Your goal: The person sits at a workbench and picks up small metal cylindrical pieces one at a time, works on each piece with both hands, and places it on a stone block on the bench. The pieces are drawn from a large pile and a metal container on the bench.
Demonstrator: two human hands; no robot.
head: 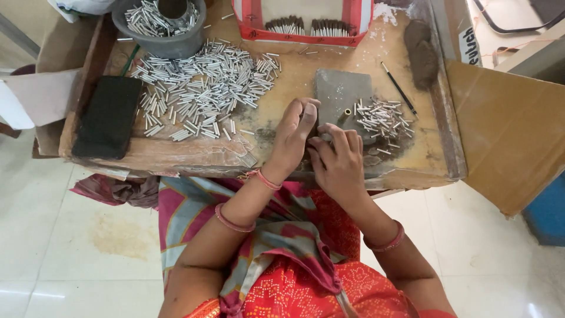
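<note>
My left hand point(294, 138) and my right hand point(338, 162) meet at the near edge of a grey stone block point(341, 91) on a cardboard tray. Their fingertips pinch something small between them; what it is stays hidden by the fingers. A short brass tube point(345, 115) stands on the block just beyond my right fingers. To its right lies a small heap of thin silver tubes point(382, 121). A much larger spread of the same silver tubes point(203, 88) covers the tray to the left of my left hand.
A grey bowl point(162, 26) full of tubes stands at the back left. A black pad point(109, 115) lies at the left edge. A red and white box point(303, 23) sits at the back, a thin dark stick point(400, 88) and brown clay lump point(422, 53) at the right.
</note>
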